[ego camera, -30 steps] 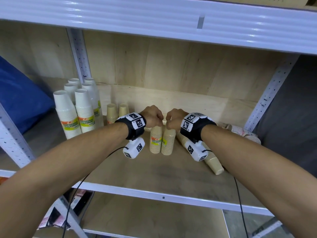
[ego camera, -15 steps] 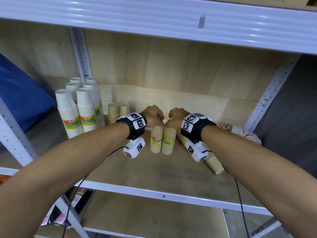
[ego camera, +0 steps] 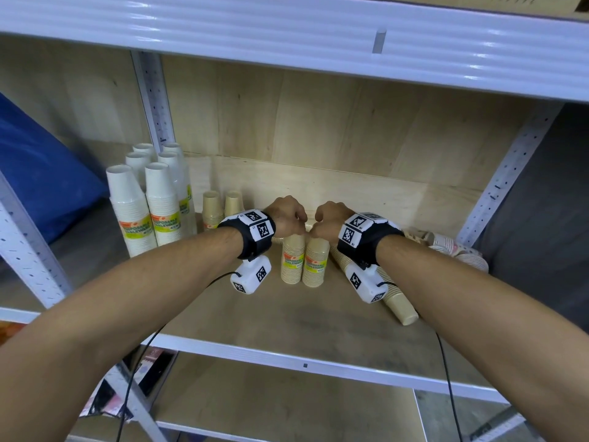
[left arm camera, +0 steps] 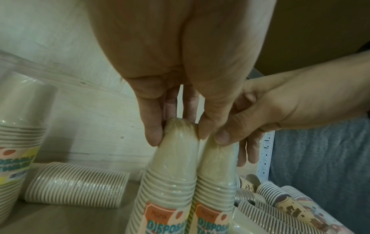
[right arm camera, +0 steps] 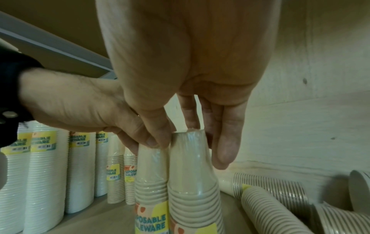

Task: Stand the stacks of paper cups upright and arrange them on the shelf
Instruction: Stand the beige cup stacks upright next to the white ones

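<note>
Two wrapped tan cup stacks stand upright side by side mid-shelf, the left stack (ego camera: 292,260) touching the right stack (ego camera: 316,263). My left hand (ego camera: 291,223) pinches the top of the left stack (left arm camera: 172,158) between thumb and fingers (left arm camera: 154,136). My right hand (ego camera: 320,228) pinches the top of the right stack (right arm camera: 192,161) the same way. Each wrist view also shows the other hand on its own stack. More tan stacks lie flat: one at the front right (ego camera: 396,298) and one behind the hands (left arm camera: 76,185).
Several tall white cup stacks (ego camera: 149,205) stand upright at the left, with two short tan stacks (ego camera: 223,205) beside them. Patterned cup stacks (ego camera: 452,247) lie tumbled at the far right by the upright post (ego camera: 506,173). The shelf's front edge (ego camera: 306,365) is white metal.
Hardly anything differs. Both hands keep their hold on the stack tops, and the two upright tan stacks stay in place.
</note>
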### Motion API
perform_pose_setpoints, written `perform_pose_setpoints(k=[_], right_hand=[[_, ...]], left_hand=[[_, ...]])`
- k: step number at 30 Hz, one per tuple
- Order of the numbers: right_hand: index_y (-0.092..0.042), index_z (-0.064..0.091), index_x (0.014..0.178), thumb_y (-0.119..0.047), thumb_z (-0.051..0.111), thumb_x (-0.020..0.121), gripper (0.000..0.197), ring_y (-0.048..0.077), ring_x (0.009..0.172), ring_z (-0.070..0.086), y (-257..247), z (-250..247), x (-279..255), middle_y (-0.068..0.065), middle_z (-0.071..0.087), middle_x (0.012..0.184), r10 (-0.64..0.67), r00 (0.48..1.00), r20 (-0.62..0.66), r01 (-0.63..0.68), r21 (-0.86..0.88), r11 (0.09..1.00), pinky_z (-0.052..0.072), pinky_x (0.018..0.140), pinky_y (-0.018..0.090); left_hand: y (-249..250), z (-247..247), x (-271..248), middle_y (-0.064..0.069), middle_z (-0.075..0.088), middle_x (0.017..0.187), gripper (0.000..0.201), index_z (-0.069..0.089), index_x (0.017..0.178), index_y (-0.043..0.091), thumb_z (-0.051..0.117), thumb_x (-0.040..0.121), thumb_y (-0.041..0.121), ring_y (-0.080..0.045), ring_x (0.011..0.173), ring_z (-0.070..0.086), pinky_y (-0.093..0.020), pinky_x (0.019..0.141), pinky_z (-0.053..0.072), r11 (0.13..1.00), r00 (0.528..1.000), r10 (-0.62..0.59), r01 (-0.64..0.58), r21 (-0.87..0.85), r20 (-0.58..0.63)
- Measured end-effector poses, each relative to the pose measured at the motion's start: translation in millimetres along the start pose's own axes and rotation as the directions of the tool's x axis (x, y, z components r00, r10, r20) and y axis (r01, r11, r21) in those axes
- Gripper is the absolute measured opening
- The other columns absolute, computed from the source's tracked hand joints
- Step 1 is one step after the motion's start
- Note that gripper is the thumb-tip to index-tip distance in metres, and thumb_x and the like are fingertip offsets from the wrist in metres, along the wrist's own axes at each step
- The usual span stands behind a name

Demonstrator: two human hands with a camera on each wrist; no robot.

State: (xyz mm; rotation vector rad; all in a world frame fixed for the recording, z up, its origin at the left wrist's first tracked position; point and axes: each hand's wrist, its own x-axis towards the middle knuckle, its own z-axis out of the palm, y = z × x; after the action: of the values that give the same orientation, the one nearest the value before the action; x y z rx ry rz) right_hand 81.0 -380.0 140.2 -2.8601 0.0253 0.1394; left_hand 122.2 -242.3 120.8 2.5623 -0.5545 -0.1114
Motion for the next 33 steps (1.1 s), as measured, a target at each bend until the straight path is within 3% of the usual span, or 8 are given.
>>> perform_pose_setpoints(k=[9,12,16,21,25,28,30,33], right_hand=[[-0.004,0.065,0.117,-0.012,0.063,0.084,0.034,0.027,0.105,0.064,-2,-6,-4,0.014,0.065,0.118,-0.041,0.999,0.036,0.041,-0.007,0.999,0.044,0.072,0.025],[-0.004,0.066,0.116,-0.012,0.064,0.084,0.033,0.025,0.102,0.064,-6,-8,-3,0.013,0.065,0.117,-0.051,0.998,0.044,0.052,-0.009,0.999,0.043,0.063,0.022],[-0.005,0.068,0.113,-0.012,0.067,0.084,0.029,0.019,0.084,0.06,-16,-9,2,0.011,0.067,0.11,-0.068,0.997,0.024,0.069,-0.011,0.998,0.038,0.052,0.018],[-0.002,0.067,0.113,-0.013,0.067,0.084,0.031,0.02,0.083,0.059,-32,-12,11,0.013,0.067,0.112,-0.115,0.993,0.014,0.115,0.011,0.993,0.046,0.065,0.023],[-0.001,0.067,0.114,-0.012,0.068,0.084,0.031,0.023,0.097,0.065,-50,-11,18,0.013,0.066,0.115,-0.144,0.989,-0.035,0.144,0.008,0.989,0.043,0.068,0.022],[0.0,0.068,0.109,-0.01,0.069,0.082,0.029,0.022,0.088,0.065,-64,-5,28,0.015,0.068,0.112,-0.172,0.984,-0.042,0.173,0.03,0.984,0.046,0.064,0.024],[-0.001,0.069,0.106,-0.01,0.07,0.079,0.028,0.025,0.091,0.068,-73,-2,34,0.016,0.069,0.108,-0.185,0.982,-0.044,0.187,0.056,0.981,0.054,0.069,0.03],[-0.002,0.069,0.106,-0.013,0.072,0.078,0.03,0.026,0.093,0.068,-88,4,44,0.013,0.068,0.106,-0.212,0.977,-0.015,0.213,0.066,0.975,0.057,0.077,0.033]], left_hand=[[6,-8,0,-0.004,0.067,0.119,0.037,0.069,0.12,0.013,0.071,0.083,0.017,-0.017,0.104,0.062,-0.024,0.082,0.048,0.997,0.998,0.003,-0.007,0.072,0.058],[8,-18,0,-0.003,0.067,0.116,0.038,0.069,0.12,0.014,0.073,0.082,0.016,-0.017,0.101,0.062,-0.025,0.082,0.051,0.995,0.997,-0.022,0.014,0.101,0.081],[6,-33,1,-0.003,0.067,0.115,0.038,0.069,0.118,0.014,0.074,0.081,0.015,-0.019,0.1,0.065,-0.03,0.084,0.057,0.989,0.994,-0.047,0.032,0.142,0.101],[-5,-56,-2,-0.005,0.067,0.11,0.032,0.071,0.114,0.012,0.071,0.082,0.009,-0.02,0.089,0.065,-0.029,0.072,0.058,0.979,0.987,-0.122,0.102,0.176,0.107],[-18,-72,-4,-0.004,0.067,0.106,0.027,0.071,0.11,0.006,0.071,0.083,0.006,-0.021,0.087,0.064,-0.031,0.076,0.057,0.957,0.981,-0.182,0.161,0.242,0.066],[-33,-80,-9,-0.002,0.061,0.097,0.007,0.069,0.089,0.014,0.068,0.085,0.008,-0.016,0.081,0.057,-0.025,0.071,0.048,0.933,0.977,-0.212,0.202,0.299,0.001],[-46,-85,-10,-0.002,0.058,0.097,0.027,0.05,0.07,0.025,0.063,0.09,0.013,-0.015,0.086,0.054,-0.025,0.075,0.045,0.929,0.976,-0.204,0.217,0.298,-0.074],[-60,-91,-16,-0.001,0.056,0.095,0.035,0.042,0.065,0.027,0.065,0.089,0.014,-0.014,0.086,0.053,-0.024,0.074,0.044,0.92,0.969,-0.227,0.245,0.306,-0.095]])
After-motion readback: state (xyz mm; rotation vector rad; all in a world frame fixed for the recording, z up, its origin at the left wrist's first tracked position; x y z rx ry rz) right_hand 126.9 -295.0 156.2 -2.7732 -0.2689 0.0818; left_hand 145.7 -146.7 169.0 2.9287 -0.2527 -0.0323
